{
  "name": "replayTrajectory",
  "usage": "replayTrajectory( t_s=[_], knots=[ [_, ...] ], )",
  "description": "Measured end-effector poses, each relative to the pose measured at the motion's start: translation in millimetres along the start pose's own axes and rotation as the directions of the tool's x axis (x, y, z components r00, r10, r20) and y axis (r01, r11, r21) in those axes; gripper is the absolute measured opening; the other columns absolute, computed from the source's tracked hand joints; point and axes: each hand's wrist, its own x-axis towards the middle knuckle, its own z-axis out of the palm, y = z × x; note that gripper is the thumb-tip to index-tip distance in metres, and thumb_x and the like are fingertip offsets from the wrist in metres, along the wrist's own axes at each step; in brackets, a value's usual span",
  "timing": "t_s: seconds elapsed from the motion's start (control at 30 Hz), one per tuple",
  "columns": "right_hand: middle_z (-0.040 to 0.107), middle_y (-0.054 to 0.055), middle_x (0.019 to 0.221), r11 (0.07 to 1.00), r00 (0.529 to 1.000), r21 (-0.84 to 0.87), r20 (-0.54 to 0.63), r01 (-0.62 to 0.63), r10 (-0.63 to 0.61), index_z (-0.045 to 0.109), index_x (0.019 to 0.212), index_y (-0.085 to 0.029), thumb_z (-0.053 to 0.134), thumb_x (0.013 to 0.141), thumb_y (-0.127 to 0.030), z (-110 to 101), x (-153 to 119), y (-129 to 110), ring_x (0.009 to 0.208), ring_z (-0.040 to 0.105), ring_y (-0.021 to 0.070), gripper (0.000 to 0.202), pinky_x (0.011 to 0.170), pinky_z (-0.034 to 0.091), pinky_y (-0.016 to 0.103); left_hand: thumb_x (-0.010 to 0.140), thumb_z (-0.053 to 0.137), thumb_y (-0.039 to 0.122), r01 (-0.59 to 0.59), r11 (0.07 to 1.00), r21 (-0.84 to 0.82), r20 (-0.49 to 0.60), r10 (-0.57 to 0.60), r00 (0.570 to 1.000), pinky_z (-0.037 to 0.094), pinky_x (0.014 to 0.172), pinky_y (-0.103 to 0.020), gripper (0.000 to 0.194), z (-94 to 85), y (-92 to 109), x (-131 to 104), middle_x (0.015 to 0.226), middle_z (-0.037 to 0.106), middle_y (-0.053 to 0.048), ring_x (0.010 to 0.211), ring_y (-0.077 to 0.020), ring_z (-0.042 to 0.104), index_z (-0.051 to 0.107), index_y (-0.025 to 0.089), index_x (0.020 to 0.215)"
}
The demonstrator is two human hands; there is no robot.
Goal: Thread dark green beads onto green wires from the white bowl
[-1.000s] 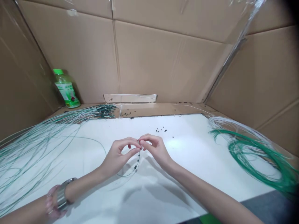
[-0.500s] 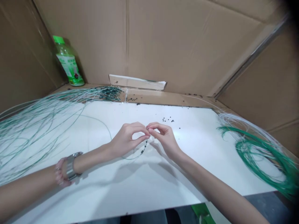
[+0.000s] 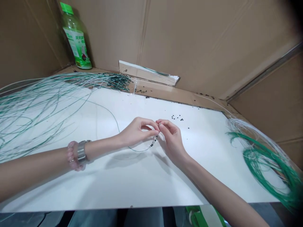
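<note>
Over the middle of the white board, my left hand point(image 3: 139, 130) and my right hand point(image 3: 172, 137) meet fingertip to fingertip. Thumb and forefinger of each are pinched at the end of a thin green cord point(image 3: 111, 112). From the pinch the cord hangs in a loop below the left fingers and runs back to the left. A few small black beads point(image 3: 151, 145) are threaded on it just under the fingertips. What lies right between the fingertips is too small to make out. Loose black beads point(image 3: 177, 117) are scattered on the board beyond my right hand.
A pile of green and white cords point(image 3: 47, 101) with beaded ends point(image 3: 118, 81) spreads over the left. Coiled green cord point(image 3: 251, 170) lies at the right edge. A green bottle point(image 3: 77, 41) stands in the back left corner. Cardboard walls point(image 3: 184, 37) enclose the white board point(image 3: 132, 192).
The view has tilted and shifted, so the scene sits differently in the frame. Both hands stay pinched together on the cord, with the fingertips slightly rearranged.
</note>
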Motion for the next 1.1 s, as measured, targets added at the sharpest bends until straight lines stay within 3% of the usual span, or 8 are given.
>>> replayTrajectory(
  t_s=[0.13,0.23,0.4,0.57,0.87,1.1],
  knots=[
    [0.060,0.002,0.091,0.993,0.998,0.106,0.020,-0.058,0.056,0.062,0.071,-0.021,0.066,0.074,-0.033,5,0,1,0.081,0.056,0.0140,0.014,0.077,0.047,0.028,0.074,0.062,0.021,0.017,0.999,-0.039,0.010,-0.017,1.000,0.048,0.067,-0.026,0.009,1.5,-5,2,0.073,0.067,-0.004,0.072,-0.0152,0.061,0.068,0.014,0.071],
    [0.059,0.001,0.087,0.990,0.999,0.140,-0.027,-0.030,0.034,0.059,0.072,-0.021,0.064,0.076,-0.035,5,2,-4,0.078,0.055,0.0132,0.016,0.078,0.047,0.029,0.074,0.064,0.026,0.035,0.994,-0.099,-0.041,-0.040,0.998,0.047,0.071,-0.026,0.012,-4.1,-7,5,0.079,0.069,-0.004,0.076,-0.0152,0.062,0.068,0.015,0.073],
    [0.055,-0.002,0.071,0.997,0.994,-0.028,-0.074,0.078,-0.079,0.056,0.074,-0.021,0.061,0.081,-0.035,4,6,-17,0.066,0.052,0.0107,0.016,0.070,0.046,0.026,0.070,0.070,0.033,0.047,0.957,-0.287,-0.222,-0.114,0.968,0.047,0.076,-0.025,0.019,-15.3,-11,10,0.084,0.069,-0.004,0.084,-0.0148,0.062,0.067,0.015,0.077],
    [0.058,-0.001,0.073,0.969,0.993,-0.221,-0.011,0.113,-0.119,0.060,0.074,-0.021,0.063,0.079,-0.033,11,8,-21,0.064,0.054,0.0109,0.013,0.062,0.048,0.026,0.069,0.072,0.032,0.081,0.904,-0.419,-0.175,-0.167,0.970,0.046,0.073,-0.024,0.020,-15.0,-14,10,0.082,0.067,-0.003,0.082,-0.0135,0.061,0.066,0.015,0.077],
    [0.064,0.000,0.072,0.964,0.986,-0.229,-0.055,0.138,-0.155,0.066,0.073,-0.019,0.072,0.070,-0.027,16,13,-20,0.065,0.059,0.0112,0.010,0.059,0.053,0.025,0.065,0.077,0.028,0.101,0.790,-0.605,-0.126,-0.220,0.967,0.042,0.074,-0.022,0.019,-16.0,-21,12,0.079,0.067,0.000,0.079,-0.0098,0.060,0.067,0.015,0.076],
    [0.064,-0.002,0.067,0.957,0.981,-0.239,-0.056,0.166,-0.184,0.057,0.071,-0.017,0.076,0.068,-0.025,14,18,-19,0.061,0.062,0.0097,0.020,0.058,0.051,0.021,0.066,0.077,0.028,0.083,0.873,-0.480,-0.116,-0.157,0.981,0.043,0.069,-0.020,0.018,-15.3,-22,11,0.079,0.068,0.000,0.076,-0.0102,0.061,0.068,0.016,0.078]
  ],
)
